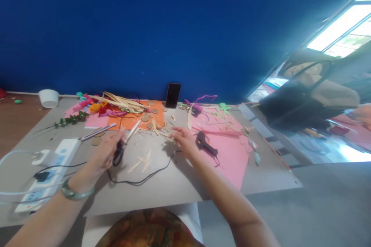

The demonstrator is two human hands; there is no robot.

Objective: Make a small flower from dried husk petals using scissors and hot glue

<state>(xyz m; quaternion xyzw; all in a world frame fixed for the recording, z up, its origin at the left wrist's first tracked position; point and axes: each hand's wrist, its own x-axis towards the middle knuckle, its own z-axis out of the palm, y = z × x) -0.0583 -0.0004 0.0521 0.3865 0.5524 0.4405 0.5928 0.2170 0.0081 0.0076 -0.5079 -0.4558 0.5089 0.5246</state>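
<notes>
Gripping the scissors [124,142] by their black handles, the left hand [106,153] is closed tight round them, blades angled up and away above the tabletop [174,187]. The right hand [183,141] lies open, fingers spread, over the pale leaf strips [162,134] just beside the glue gun [206,145]; I judge a firm pinch on one strip, well clear of the blades, serves best
</notes>
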